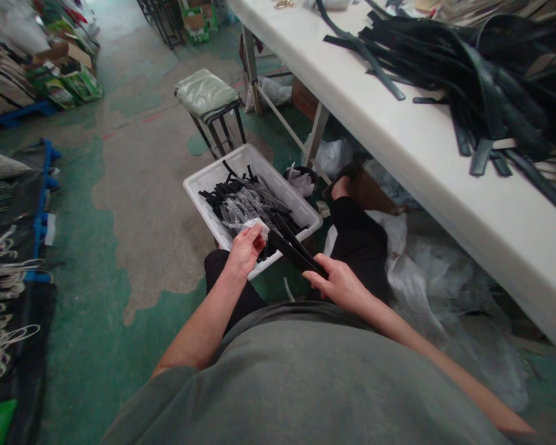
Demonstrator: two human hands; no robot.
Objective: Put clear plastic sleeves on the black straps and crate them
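Note:
Over a white bin (pixel 197 188) my two hands hold a bundle of flat black strips (pixel 290 250). My left hand (pixel 246 250) pinches a small white piece (pixel 258 227) at the far end of the bundle. My right hand (pixel 336 281) is closed round the near end of the strips. Inside the bin lie many short black strips (pixel 220 191), and some grey, plastic-looking ones (pixel 248 204) among them. Whether the white piece is wrapped round the strips is too small to tell.
A white table (pixel 389 133) with a heap of long black strips (pixel 495 80) runs along the right. Beyond the bin is a padded stool (pixel 207 93). Clear plastic sheeting (pixel 438 290) lies under the table. Bundled cords (pixel 4 278) are at the left.

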